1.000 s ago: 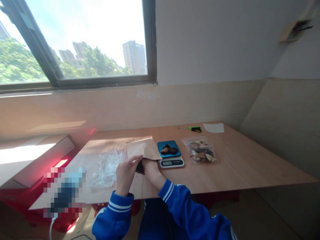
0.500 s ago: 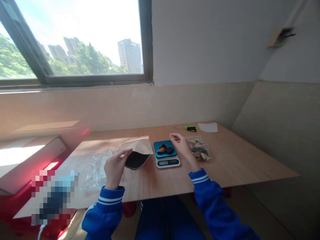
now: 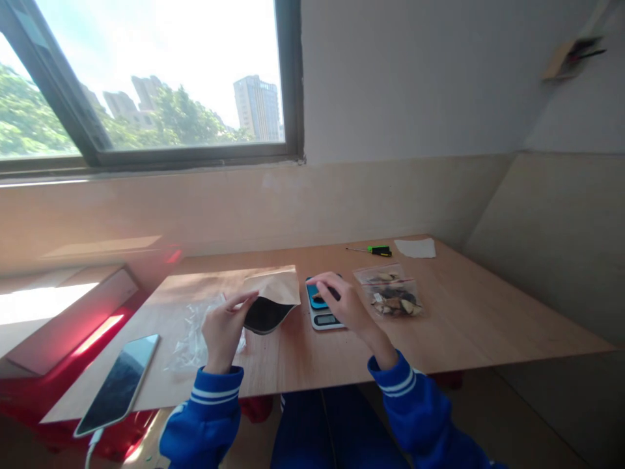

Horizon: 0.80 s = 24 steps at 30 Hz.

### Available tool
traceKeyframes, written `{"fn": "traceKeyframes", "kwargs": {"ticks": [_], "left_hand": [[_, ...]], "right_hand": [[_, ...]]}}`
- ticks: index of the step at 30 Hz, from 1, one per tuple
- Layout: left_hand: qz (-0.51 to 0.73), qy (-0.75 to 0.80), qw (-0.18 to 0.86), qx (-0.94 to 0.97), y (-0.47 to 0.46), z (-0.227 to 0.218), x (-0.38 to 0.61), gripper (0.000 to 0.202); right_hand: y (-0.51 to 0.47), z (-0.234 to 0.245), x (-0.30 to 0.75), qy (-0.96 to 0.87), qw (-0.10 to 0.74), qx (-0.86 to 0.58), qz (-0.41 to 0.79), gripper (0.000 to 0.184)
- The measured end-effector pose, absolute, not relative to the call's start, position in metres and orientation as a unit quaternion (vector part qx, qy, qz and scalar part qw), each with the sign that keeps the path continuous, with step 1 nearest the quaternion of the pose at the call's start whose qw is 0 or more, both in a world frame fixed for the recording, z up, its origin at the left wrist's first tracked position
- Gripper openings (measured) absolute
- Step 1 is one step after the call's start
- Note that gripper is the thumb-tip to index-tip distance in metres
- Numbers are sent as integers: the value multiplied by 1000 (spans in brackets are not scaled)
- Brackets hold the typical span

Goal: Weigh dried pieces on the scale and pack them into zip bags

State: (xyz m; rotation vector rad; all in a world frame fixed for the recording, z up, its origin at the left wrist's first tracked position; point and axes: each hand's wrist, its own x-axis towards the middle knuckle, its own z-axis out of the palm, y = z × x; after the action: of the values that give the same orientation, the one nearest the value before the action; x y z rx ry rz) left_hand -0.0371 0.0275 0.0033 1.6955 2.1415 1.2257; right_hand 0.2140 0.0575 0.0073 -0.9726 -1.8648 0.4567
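Observation:
My left hand [image 3: 225, 329] pinches the rim of a brown paper pouch [image 3: 270, 296] and holds its dark mouth open toward me on the wooden table [image 3: 469, 319]. To its right my right hand [image 3: 342, 303] reaches over the blue pan of a small digital scale [image 3: 319, 311], fingers curled down onto the dark dried pieces there. Whether those fingers have closed on a piece is hidden.
A clear zip bag of dried pieces [image 3: 393, 294] lies right of the scale. Empty clear bags [image 3: 195, 329] sit left of the pouch. A phone [image 3: 118, 384] on a cable lies at the near left edge. A green screwdriver [image 3: 375, 249] and white paper [image 3: 415, 247] are at the back.
My right hand came out of the pouch, swung up over the zip bag, then dropped onto the scale pan. My left hand kept hold of the pouch rim.

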Motion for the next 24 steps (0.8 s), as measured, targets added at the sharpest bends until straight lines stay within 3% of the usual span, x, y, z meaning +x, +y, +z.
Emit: {"fn": "traceKeyframes", "kwargs": {"ticks": [3,9,16,24], "left_hand": [[415,703,79,573,31,3,-26,25],[392,717,75,571,18,-4,-17,22],[403,700,82,584,2,-19,-15,19],[414,695,93,580,2,-23,-13,18]], "right_hand": [[23,9,180,-848,374,-285,246,33],[36,-51,112,-876,242,-404,109,43],[94,-84,52,-844,261,-450,132,39],[90,-101,61,-824,255,-485,143,50]]}}
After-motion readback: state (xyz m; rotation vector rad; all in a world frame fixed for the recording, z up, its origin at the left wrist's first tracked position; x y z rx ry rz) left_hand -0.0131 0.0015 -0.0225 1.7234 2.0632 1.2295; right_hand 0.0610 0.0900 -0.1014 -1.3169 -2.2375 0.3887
